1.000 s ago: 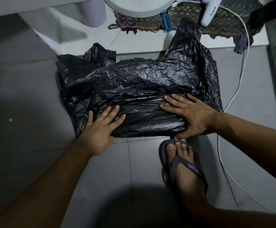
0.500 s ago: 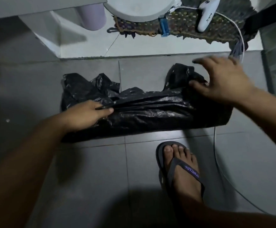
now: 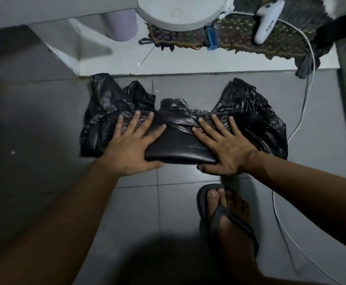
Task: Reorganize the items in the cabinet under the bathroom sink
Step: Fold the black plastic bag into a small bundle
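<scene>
Fingers (image 3: 136,122) of both hands spread flat, gripping nothing, press the black bag (image 3: 180,145) against the floor (image 3: 137,202), probably creasing its fold.

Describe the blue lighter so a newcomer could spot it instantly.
Start at the round white base at the top of the view, which stands on a dark woven mat. On the mat's near edge, just right of the base, lies the blue lighter. It is the only bright blue thing; the white controller is farther right.

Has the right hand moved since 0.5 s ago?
Yes. The right hand has come back toward the person, away from the white step edge, and now presses flat on the black plastic bag.
</scene>
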